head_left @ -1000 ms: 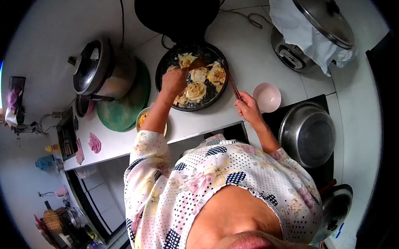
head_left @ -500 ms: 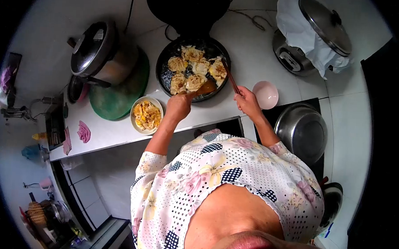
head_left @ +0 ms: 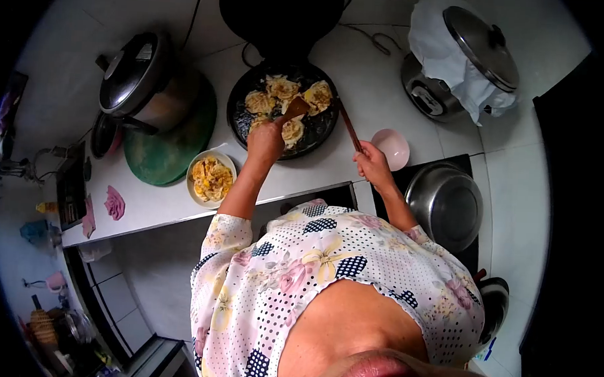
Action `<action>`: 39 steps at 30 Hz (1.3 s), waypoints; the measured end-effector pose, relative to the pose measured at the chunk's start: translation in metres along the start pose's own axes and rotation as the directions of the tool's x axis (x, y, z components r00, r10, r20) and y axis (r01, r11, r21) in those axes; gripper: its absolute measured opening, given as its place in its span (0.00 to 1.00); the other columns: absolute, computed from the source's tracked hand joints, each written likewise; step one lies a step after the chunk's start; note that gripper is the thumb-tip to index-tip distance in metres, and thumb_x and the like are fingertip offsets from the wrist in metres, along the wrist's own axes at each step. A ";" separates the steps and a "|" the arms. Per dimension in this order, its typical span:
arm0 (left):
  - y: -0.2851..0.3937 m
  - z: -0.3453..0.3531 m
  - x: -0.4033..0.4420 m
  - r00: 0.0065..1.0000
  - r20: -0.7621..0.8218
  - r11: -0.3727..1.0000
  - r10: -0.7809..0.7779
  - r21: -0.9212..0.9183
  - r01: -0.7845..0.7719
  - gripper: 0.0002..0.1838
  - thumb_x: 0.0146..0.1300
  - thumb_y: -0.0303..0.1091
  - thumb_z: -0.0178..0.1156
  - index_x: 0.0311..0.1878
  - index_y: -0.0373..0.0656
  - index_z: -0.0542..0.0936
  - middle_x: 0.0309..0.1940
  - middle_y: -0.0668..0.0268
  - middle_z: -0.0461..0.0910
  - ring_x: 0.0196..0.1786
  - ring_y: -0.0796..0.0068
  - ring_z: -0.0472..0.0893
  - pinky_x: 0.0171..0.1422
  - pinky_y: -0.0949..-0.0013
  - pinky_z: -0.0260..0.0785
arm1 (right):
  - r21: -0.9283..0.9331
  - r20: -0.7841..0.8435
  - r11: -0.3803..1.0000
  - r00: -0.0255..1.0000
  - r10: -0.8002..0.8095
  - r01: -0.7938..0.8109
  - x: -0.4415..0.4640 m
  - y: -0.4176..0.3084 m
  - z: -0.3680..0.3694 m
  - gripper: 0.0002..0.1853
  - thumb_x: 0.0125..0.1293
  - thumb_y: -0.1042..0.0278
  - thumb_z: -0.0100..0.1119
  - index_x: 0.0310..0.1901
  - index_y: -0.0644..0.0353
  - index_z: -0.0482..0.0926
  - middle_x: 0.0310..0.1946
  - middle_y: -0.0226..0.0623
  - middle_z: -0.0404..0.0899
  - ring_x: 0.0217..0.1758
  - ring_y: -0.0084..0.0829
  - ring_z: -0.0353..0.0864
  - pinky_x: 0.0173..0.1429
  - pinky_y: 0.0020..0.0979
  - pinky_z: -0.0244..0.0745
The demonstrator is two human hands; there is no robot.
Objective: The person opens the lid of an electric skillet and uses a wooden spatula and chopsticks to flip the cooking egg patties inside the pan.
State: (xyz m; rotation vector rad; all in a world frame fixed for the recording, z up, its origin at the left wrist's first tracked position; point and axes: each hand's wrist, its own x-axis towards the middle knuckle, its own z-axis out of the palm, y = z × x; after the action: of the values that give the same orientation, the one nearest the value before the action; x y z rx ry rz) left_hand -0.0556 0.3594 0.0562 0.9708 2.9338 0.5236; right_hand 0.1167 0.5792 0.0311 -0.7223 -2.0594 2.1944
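Note:
My left hand [head_left: 265,144] is closed around the handle of a wooden spatula [head_left: 295,110], its blade over the middle of a round black electric pan [head_left: 323,130]. Several browned fried eggs [head_left: 283,87] lie in the pan; my left hand partly hides the lower-left ones. Between the fingers of my right hand [head_left: 374,165] is a pair of dark chopsticks [head_left: 348,125], with their tips at the pan's right rim beside an egg. A bowl of cooked egg pieces [head_left: 211,179] stands by my left forearm, and a pink bowl [head_left: 390,150] is just behind my right hand.
The pan's black lid [head_left: 280,19] is raised behind it. On the left, a pressure cooker [head_left: 143,84] sits over a green round board [head_left: 156,160]. A rice cooker [head_left: 431,93] with a cloth and metal lid stands back right, and a steel basin [head_left: 444,207] is at right.
My left hand has pushed the spatula up and inward, from the pan's lower right to its middle. The chopsticks' tips have dropped slightly along the right rim. The whole view has shifted a little.

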 end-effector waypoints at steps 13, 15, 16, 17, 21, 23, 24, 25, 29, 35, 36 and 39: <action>-0.006 0.021 -0.028 0.997 0.016 0.989 -0.073 -0.127 0.075 0.20 0.56 0.26 0.50 0.53 0.51 0.76 0.32 0.51 0.79 0.33 0.50 0.80 0.34 0.53 0.73 | -0.593 -0.006 0.798 0.990 -0.139 0.108 0.063 -0.007 0.010 0.20 0.61 0.66 0.54 0.54 0.65 0.71 0.42 0.48 0.79 0.46 0.44 0.79 0.49 0.37 0.73; -0.015 0.017 -0.035 0.996 -0.017 0.989 -0.088 -0.122 0.085 0.21 0.56 0.25 0.50 0.54 0.51 0.76 0.33 0.50 0.79 0.33 0.49 0.80 0.34 0.52 0.73 | -0.635 0.013 0.760 0.985 -0.172 0.141 0.069 -0.002 0.015 0.20 0.61 0.66 0.54 0.54 0.65 0.71 0.43 0.50 0.79 0.46 0.47 0.79 0.49 0.38 0.73; -0.017 0.014 -0.038 0.996 -0.009 0.989 -0.091 -0.114 0.090 0.21 0.56 0.25 0.49 0.54 0.51 0.76 0.34 0.49 0.79 0.33 0.49 0.80 0.34 0.52 0.73 | -0.650 0.022 0.740 0.978 -0.206 0.171 0.075 0.010 0.015 0.20 0.61 0.66 0.53 0.53 0.66 0.71 0.43 0.51 0.79 0.46 0.48 0.79 0.48 0.39 0.73; -0.018 0.012 -0.039 0.996 0.001 0.990 -0.093 -0.108 0.093 0.20 0.56 0.25 0.49 0.53 0.50 0.76 0.35 0.48 0.79 0.33 0.48 0.80 0.35 0.52 0.73 | -0.666 0.028 0.720 0.971 -0.239 0.196 0.076 0.010 0.018 0.19 0.61 0.66 0.53 0.52 0.66 0.72 0.42 0.52 0.79 0.46 0.50 0.78 0.48 0.40 0.73; -0.025 0.011 -0.048 0.991 0.081 0.989 -0.107 -0.090 0.114 0.20 0.58 0.25 0.47 0.53 0.49 0.75 0.36 0.46 0.78 0.32 0.48 0.80 0.35 0.52 0.73 | -0.642 0.063 0.745 0.981 -0.185 0.182 0.068 0.005 0.022 0.18 0.61 0.67 0.52 0.50 0.67 0.72 0.39 0.55 0.78 0.44 0.54 0.77 0.46 0.42 0.72; -0.024 0.009 -0.051 0.997 -0.010 0.988 -0.078 -0.136 0.076 0.19 0.58 0.25 0.47 0.53 0.48 0.75 0.35 0.46 0.78 0.32 0.48 0.80 0.34 0.51 0.73 | -0.633 0.044 0.751 0.977 -0.208 0.188 0.063 0.000 0.022 0.17 0.61 0.67 0.51 0.49 0.68 0.73 0.38 0.57 0.78 0.43 0.55 0.77 0.46 0.43 0.72; -0.020 0.014 -0.046 0.995 -0.022 0.983 -0.100 -0.158 0.095 0.20 0.57 0.24 0.48 0.54 0.49 0.75 0.34 0.47 0.78 0.33 0.47 0.80 0.35 0.51 0.72 | -0.631 0.044 0.752 0.977 -0.210 0.190 0.065 -0.004 0.018 0.17 0.61 0.66 0.51 0.49 0.68 0.73 0.38 0.57 0.78 0.43 0.55 0.77 0.46 0.43 0.72; -0.019 0.021 -0.041 0.992 -0.041 0.978 -0.117 -0.179 0.108 0.21 0.57 0.24 0.49 0.54 0.51 0.75 0.32 0.47 0.78 0.34 0.47 0.80 0.36 0.50 0.72 | -0.628 0.041 0.753 0.975 -0.219 0.196 0.064 -0.008 0.018 0.18 0.61 0.66 0.51 0.49 0.67 0.73 0.38 0.57 0.78 0.43 0.55 0.77 0.46 0.43 0.72; -0.015 0.031 -0.028 0.989 0.033 0.980 -0.141 -0.138 0.144 0.23 0.56 0.23 0.50 0.55 0.52 0.75 0.31 0.49 0.78 0.36 0.47 0.79 0.38 0.50 0.71 | -0.680 0.022 0.681 0.935 -0.353 0.273 0.074 0.003 0.020 0.18 0.60 0.67 0.51 0.51 0.66 0.73 0.39 0.55 0.78 0.44 0.54 0.77 0.48 0.43 0.72; -0.027 0.020 -0.042 0.992 0.032 0.982 -0.118 -0.147 0.122 0.20 0.57 0.24 0.50 0.54 0.49 0.75 0.32 0.48 0.78 0.35 0.47 0.79 0.37 0.51 0.72 | -0.786 0.077 0.586 0.972 -0.223 0.197 0.063 0.001 0.019 0.20 0.61 0.68 0.50 0.54 0.66 0.72 0.45 0.56 0.77 0.48 0.53 0.76 0.52 0.43 0.72; -0.032 0.016 -0.046 0.990 0.015 0.980 -0.138 -0.144 0.139 0.19 0.58 0.24 0.50 0.54 0.49 0.76 0.32 0.48 0.78 0.35 0.46 0.79 0.37 0.51 0.71 | -0.777 0.084 0.594 0.969 -0.233 0.210 0.061 0.000 0.016 0.19 0.61 0.68 0.50 0.54 0.65 0.73 0.43 0.55 0.78 0.46 0.52 0.77 0.50 0.41 0.72; -0.052 0.009 -0.054 0.981 -0.051 0.976 -0.185 -0.129 0.177 0.19 0.59 0.25 0.49 0.53 0.49 0.76 0.32 0.48 0.78 0.34 0.46 0.79 0.37 0.51 0.72 | -0.747 0.097 0.615 0.956 -0.276 0.253 0.058 -0.001 0.015 0.19 0.62 0.69 0.50 0.54 0.63 0.73 0.39 0.54 0.79 0.42 0.49 0.80 0.45 0.38 0.73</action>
State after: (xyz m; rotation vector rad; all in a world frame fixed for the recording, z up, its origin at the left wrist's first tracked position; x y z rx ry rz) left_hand -0.0408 0.2918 0.0266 0.6780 2.9616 0.7290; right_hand 0.0594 0.5849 0.0148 -0.4025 -2.8366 1.0889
